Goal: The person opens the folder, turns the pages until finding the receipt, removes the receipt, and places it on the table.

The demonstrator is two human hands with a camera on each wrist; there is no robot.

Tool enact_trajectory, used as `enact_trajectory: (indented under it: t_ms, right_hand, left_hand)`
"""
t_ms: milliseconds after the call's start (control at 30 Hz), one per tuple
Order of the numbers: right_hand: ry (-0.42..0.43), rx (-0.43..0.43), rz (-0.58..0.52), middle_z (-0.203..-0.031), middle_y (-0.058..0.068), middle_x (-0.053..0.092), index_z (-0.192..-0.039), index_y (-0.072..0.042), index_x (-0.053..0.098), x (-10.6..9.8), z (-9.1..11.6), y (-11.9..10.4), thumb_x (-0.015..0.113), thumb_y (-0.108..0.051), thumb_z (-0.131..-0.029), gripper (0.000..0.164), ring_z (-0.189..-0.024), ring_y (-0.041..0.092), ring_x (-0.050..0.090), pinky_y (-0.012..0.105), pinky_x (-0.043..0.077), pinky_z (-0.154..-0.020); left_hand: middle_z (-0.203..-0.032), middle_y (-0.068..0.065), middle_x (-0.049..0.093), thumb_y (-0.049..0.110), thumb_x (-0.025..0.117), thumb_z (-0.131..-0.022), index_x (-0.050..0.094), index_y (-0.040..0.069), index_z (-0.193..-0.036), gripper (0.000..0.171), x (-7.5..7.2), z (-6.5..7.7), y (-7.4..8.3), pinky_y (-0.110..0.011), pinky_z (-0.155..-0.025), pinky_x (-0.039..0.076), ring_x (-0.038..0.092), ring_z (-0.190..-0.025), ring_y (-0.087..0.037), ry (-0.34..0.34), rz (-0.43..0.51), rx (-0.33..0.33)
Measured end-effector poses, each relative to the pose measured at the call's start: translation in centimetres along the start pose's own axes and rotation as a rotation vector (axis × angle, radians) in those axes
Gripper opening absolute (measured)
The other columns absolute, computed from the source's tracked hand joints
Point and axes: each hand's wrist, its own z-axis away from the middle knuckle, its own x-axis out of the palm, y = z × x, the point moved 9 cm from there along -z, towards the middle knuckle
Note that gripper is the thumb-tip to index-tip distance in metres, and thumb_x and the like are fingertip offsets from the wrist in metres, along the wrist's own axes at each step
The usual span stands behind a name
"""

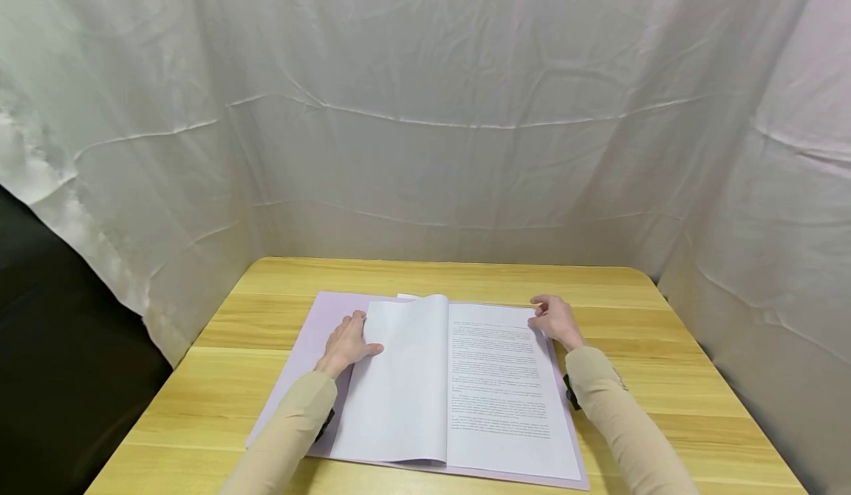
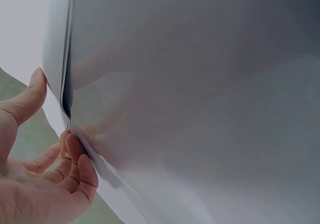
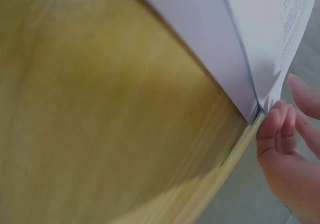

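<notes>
Page-turning seemingly in hand. Printed document [image 1: 501, 388] spread on lilac folder [image 1: 332, 314]. Left hand [image 1: 344, 345]: relaxed fingers resting along blank page's [image 1: 402, 384] edge. Right hand [image 1: 557, 323]: fingers curled round printed page's upper outer corner. Next likely calls for separating one sheet. Wood-grain table [image 1: 625, 325]; pale hanging cloth [image 1: 465, 177] behind.

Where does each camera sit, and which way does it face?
Head: worn on the head, facing forward and down at the open pages; left hand, right hand, sleeves show.
Left wrist: on that wrist, facing paper edges; left hand shows.
Right wrist: on that wrist, facing table and page corner; right hand shows.
Head and right wrist share the printed text.
</notes>
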Motion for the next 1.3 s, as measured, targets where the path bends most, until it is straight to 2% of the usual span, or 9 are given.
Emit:
enact_trajectory:
  t_ms: [100,200,333,600,733,833,1000,1133,1300]
  right_hand:
    - [-0.035,-0.012,0.049,-0.118,0.031,0.060,-0.134,0.012,0.054,0.3,0.2,-0.1,0.069,-0.005,-0.088,0.052,-0.103,0.037,0.058,0.041,0.054,-0.083]
    - [-0.049,-0.033,0.107,-0.128,0.036,0.056,-0.133,0.013,0.056,0.3,0.3,-0.2,0.068,-0.012,-0.091,0.050,-0.116,0.045,0.055,0.055,0.050,-0.096]
    - [-0.020,-0.044,0.149,-0.126,0.037,0.056,-0.127,0.014,0.060,0.0,0.4,-0.1,0.069,-0.014,-0.090,0.047,-0.116,0.048,0.053,0.060,0.046,-0.099]
    - [0.027,-0.008,0.103,-0.126,0.034,0.054,-0.124,0.011,0.061,-0.4,0.4,0.9,0.070,-0.015,-0.090,0.044,-0.114,0.046,0.055,0.055,0.050,-0.095]
    - [0.049,0.017,0.095,-0.113,0.028,0.061,-0.115,0.010,0.063,-0.6,0.3,1.0,0.070,-0.017,-0.090,0.038,-0.098,0.037,0.058,0.041,0.051,-0.079]
    - [0.045,0.033,0.078,-0.098,0.021,0.063,-0.106,0.007,0.066,-0.8,0.4,1.0,0.071,-0.020,-0.091,0.031,-0.085,0.028,0.055,0.030,0.043,-0.068]
    - [-0.013,0.000,0.039,-0.094,0.017,0.068,-0.107,0.006,0.071,-0.3,0.5,0.8,0.070,-0.020,-0.093,0.030,-0.080,0.022,0.054,0.027,0.040,-0.068]
    - [-0.057,-0.020,-0.004,-0.093,0.017,0.070,-0.110,0.008,0.070,-0.1,0.7,0.4,0.070,-0.021,-0.092,0.033,-0.078,0.020,0.057,0.026,0.044,-0.067]
    - [-0.139,-0.033,-0.112,-0.092,0.016,0.072,-0.111,0.008,0.069,0.2,1.2,-0.2,0.075,-0.021,-0.089,0.037,-0.074,0.016,0.063,0.027,0.052,-0.064]
  left_hand:
    - [-0.127,-0.030,0.059,0.021,0.085,-0.081,0.047,-0.007,-0.139,0.075,0.2,0.0,-0.3,-0.057,-0.100,0.048,0.058,-0.116,-0.045,-0.017,0.018,-0.021]
    - [-0.127,-0.029,0.059,0.021,0.086,-0.080,0.046,-0.007,-0.139,0.076,0.2,0.0,-0.3,-0.056,-0.100,0.049,0.059,-0.115,-0.044,-0.018,0.010,-0.024]
    - [-0.126,-0.029,0.059,0.022,0.086,-0.080,0.046,-0.007,-0.139,0.076,0.2,0.1,-0.2,-0.056,-0.099,0.050,0.060,-0.113,-0.044,-0.014,0.000,-0.019]
    - [-0.128,-0.030,0.058,0.020,0.085,-0.081,0.045,-0.007,-0.140,0.076,0.3,0.0,-0.3,-0.056,-0.100,0.049,0.059,-0.115,-0.045,-0.021,0.004,-0.009]
    - [-0.128,-0.030,0.058,0.020,0.085,-0.081,0.045,-0.008,-0.140,0.077,0.3,0.0,-0.2,-0.056,-0.100,0.049,0.058,-0.116,-0.045,-0.019,0.001,-0.009]
    - [-0.127,-0.030,0.057,0.021,0.085,-0.081,0.046,-0.007,-0.140,0.076,0.2,0.1,-0.2,-0.057,-0.099,0.049,0.058,-0.114,-0.045,-0.017,-0.008,-0.013]
    - [-0.126,-0.029,0.056,0.024,0.085,-0.081,0.047,-0.005,-0.140,0.075,0.3,0.0,-0.3,-0.055,-0.094,0.049,0.057,-0.108,-0.042,-0.014,-0.037,-0.016]
    - [-0.124,-0.027,0.055,0.026,0.085,-0.081,0.049,-0.004,-0.139,0.074,0.3,0.0,-0.2,-0.051,-0.091,0.048,0.054,-0.104,-0.039,-0.008,-0.062,-0.018]
    - [-0.123,-0.027,0.054,0.027,0.085,-0.081,0.049,-0.003,-0.140,0.075,0.2,-0.1,-0.2,-0.050,-0.090,0.047,0.052,-0.104,-0.037,-0.002,-0.078,-0.028]
